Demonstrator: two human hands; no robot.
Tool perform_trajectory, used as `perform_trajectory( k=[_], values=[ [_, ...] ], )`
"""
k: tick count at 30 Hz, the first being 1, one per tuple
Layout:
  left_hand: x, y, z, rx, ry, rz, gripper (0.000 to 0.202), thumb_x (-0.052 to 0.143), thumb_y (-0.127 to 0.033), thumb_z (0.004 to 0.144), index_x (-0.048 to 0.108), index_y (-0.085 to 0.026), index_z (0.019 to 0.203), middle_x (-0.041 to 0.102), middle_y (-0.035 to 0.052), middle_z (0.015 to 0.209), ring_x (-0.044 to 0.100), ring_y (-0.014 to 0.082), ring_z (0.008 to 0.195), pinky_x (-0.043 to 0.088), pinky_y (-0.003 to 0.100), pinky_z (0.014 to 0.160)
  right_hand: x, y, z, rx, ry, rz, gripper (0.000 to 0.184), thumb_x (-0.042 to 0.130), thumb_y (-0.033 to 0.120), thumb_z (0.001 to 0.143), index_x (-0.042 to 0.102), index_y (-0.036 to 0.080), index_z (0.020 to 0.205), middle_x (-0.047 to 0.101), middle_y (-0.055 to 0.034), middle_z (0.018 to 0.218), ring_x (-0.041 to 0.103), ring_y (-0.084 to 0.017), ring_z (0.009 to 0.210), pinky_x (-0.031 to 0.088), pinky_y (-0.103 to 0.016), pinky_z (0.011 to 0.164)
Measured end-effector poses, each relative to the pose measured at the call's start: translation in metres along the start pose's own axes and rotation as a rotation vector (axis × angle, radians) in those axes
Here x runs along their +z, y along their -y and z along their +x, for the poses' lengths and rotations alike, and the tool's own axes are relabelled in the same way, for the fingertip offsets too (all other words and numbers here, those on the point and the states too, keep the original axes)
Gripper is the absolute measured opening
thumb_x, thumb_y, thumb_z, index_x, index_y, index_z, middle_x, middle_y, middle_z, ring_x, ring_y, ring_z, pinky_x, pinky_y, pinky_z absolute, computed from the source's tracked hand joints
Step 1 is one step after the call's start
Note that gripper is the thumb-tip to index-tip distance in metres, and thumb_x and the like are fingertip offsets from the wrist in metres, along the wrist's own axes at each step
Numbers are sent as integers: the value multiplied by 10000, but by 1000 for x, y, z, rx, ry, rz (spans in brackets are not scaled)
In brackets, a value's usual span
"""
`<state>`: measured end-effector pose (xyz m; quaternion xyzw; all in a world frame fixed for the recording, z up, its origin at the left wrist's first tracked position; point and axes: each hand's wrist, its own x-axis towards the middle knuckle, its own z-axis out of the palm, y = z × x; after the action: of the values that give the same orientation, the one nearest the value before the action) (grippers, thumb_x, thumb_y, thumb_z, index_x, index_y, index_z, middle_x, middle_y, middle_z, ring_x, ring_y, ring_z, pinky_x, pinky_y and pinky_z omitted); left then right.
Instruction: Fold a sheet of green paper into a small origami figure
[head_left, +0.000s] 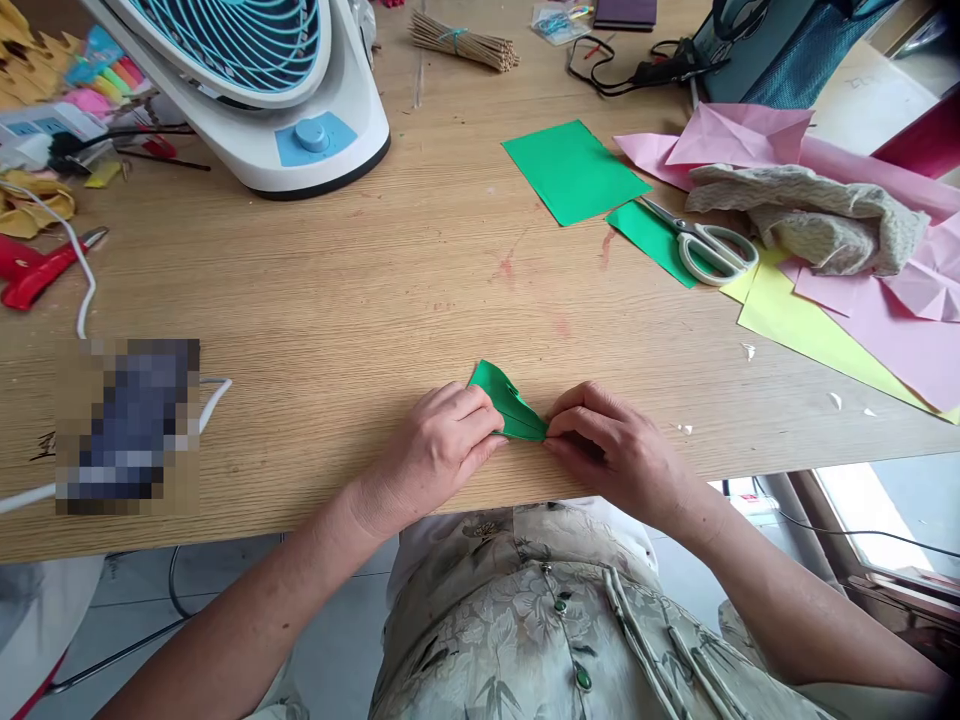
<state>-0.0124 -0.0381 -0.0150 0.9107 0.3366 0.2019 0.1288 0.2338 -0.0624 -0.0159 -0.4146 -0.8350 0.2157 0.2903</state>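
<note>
A small piece of green folded paper (pixel 514 408) is held between both hands just above the front part of the wooden table. My left hand (pixel 450 435) pinches its left side, fingers closed over the paper. At the pointed right end, my right hand (pixel 600 435) grips the tip between thumb and fingers. A crease line runs along the paper toward that tip. Farther back lie a flat green sheet (pixel 576 172) and a green strip (pixel 652 240), with white-handled scissors (pixel 709 248) resting partly on the strip.
A white and blue fan (pixel 300 150) stands at back left. Pink paper (pixel 862 330), yellow paper (pixel 802 320) and a crumpled cloth (pixel 817 215) lie at right. Red pliers-like tool (pixel 37 275) and a blurred-out dark object (pixel 139 420) are at left. A bundle of thin sticks (pixel 465 42) lies behind.
</note>
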Motion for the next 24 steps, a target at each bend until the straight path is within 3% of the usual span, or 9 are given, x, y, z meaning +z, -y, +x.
perform_trajectory(
  k=[7, 15, 24],
  values=[
    [-2, -12, 4, -96, -1, 17, 185, 511, -139, 997, 553, -195, 826, 573, 27, 818, 548, 185, 784, 453, 315, 692, 2, 7, 2, 100, -4, -69, 128, 582, 154, 963, 632, 194, 852, 609, -72, 902, 593, -176, 764, 506, -331, 684],
    [-3, -16, 13, -105, 106, 218, 124, 508, -115, 969, 512, -193, 872, 594, 28, 821, 589, 199, 746, 462, 334, 670, 0, 16, 12, 228, 73, -174, 157, 625, 94, 860, 580, 195, 748, 571, -50, 855, 554, -148, 662, 459, -305, 602],
    [-8, -9, 22, -110, 255, 246, 116, 478, -66, 960, 492, -180, 966, 598, 53, 938, 621, 189, 780, 472, 311, 639, -1, 17, 17, 262, 146, -263, 148, 588, 115, 859, 567, 196, 737, 556, -45, 854, 508, -122, 605, 405, -285, 560]
  ],
)
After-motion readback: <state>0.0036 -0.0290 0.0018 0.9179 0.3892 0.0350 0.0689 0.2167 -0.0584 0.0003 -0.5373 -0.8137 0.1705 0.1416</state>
